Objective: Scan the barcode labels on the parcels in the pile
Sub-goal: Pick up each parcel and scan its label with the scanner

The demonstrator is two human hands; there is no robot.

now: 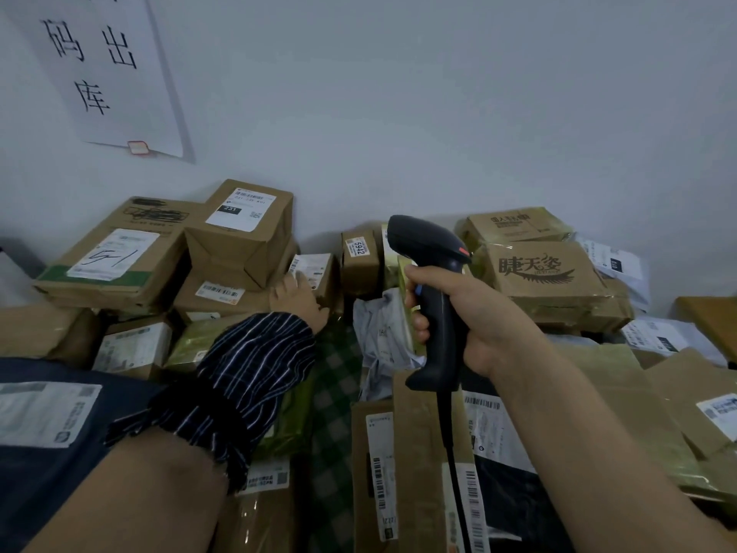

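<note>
right hand (pixel 474 313) holds the scanner (pixel 432 289) (upright) above the parcels (pixel 239 237).

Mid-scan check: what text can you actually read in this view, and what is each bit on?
"码 出 库": paper sign on the wall, top cut off.
"231": label on the top carton.
"5-1", handwritten: label on the flat carton.
"5942": label on the small carton.
"睫天姿": eyelash-print carton, right of the barcode scanner.
Remaining label print and barcodes: too small or blurred.

I see 1 white paper sign (pixel 99 73) with black writing on the gray wall (pixel 438 113), and a green checked cloth (pixel 335 393) lower down.
</note>
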